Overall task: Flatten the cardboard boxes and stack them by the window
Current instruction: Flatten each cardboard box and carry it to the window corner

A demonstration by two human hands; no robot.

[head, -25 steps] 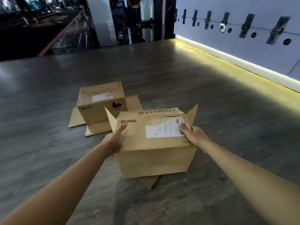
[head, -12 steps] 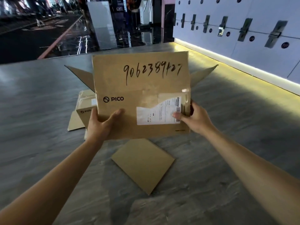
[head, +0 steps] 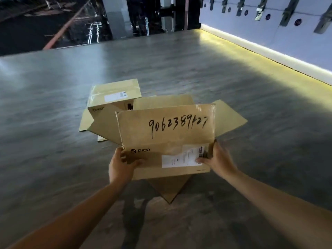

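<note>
A person holds an opened cardboard box off the grey floor, its flaps splayed and a handwritten number across the panel facing the camera. The left hand grips the box's lower left corner, thumb on the front beside the printed logo. The right hand grips the lower right corner, thumb on the shipping label. This looks like the flattening step, just begun: the next move probably calls for pushing opposite corners together so the walls fold flat. Behind the held box, to its left, a second box sits unflattened on the floor, touching or nearly so. Below the held box lies a loose cardboard sheet, which could get underfoot.
</note>
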